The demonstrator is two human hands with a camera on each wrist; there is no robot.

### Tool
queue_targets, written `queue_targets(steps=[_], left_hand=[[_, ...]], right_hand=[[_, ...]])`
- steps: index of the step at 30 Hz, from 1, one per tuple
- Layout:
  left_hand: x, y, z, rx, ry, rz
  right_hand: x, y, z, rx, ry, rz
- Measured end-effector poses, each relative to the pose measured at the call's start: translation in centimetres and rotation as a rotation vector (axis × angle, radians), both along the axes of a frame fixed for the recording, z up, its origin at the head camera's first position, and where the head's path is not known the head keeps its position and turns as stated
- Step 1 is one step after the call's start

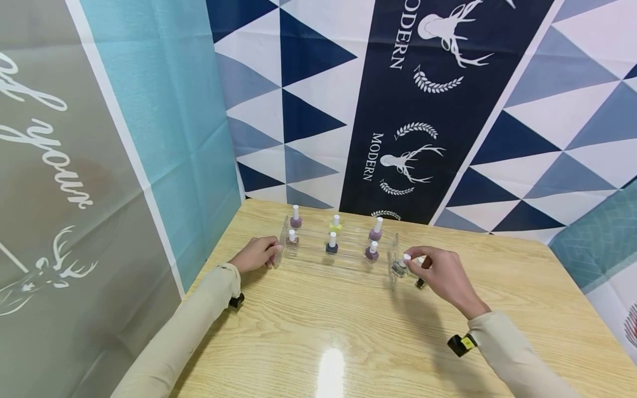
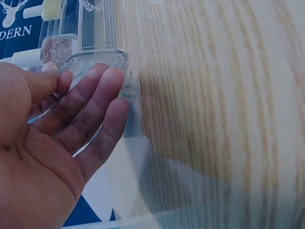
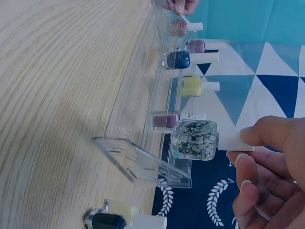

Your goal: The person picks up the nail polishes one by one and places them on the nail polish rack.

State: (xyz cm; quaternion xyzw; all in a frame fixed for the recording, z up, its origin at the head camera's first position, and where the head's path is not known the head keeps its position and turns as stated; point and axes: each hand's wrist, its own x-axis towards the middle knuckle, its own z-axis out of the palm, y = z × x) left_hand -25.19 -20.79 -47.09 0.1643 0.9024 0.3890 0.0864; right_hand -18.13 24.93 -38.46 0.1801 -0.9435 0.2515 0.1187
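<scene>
A clear acrylic nail polish rack [image 1: 318, 269] stands on the table with several white-capped bottles on its tiers. My left hand [image 1: 257, 253] holds the rack's left side panel [image 2: 97, 56] between thumb and index finger, the other fingers extended beside it. Over the rack's right end, my right hand [image 3: 269, 164] pinches the white cap of a nail polish bottle [image 3: 194, 139] with black and pale flecks. On the tiers are a navy bottle [image 3: 177, 60], a yellow bottle [image 3: 192, 86], a glittery pinkish bottle [image 2: 57, 50] and several purple ones, including one at the back right [image 1: 375, 234].
Right of the rack, a dark bottle [image 3: 108, 221] and a pale yellow bottle [image 3: 125, 208] are on the wooden table [image 1: 278, 337]. Patterned cloth [image 1: 318, 72] hangs behind the table, and a grey and teal cloth [image 1: 164, 110] hangs along the left.
</scene>
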Motion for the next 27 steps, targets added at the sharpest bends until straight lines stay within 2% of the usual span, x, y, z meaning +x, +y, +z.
queue_targets(steps=[6,16,27], left_hand=[[0.0,0.0,0.0,0.002,-0.019,0.010],[0.1,0.1,-0.3,0.006,-0.013,0.026],[0.1,0.2,-0.1,0.013,-0.007,0.019]], right_hand=[[-0.3,-0.9,0.0,-0.006,-0.001,0.026],[-0.8,-3.0,0.1,-0.027,0.007,0.059],[-1.4,-4.6,0.0,-0.041,0.013,0.100]])
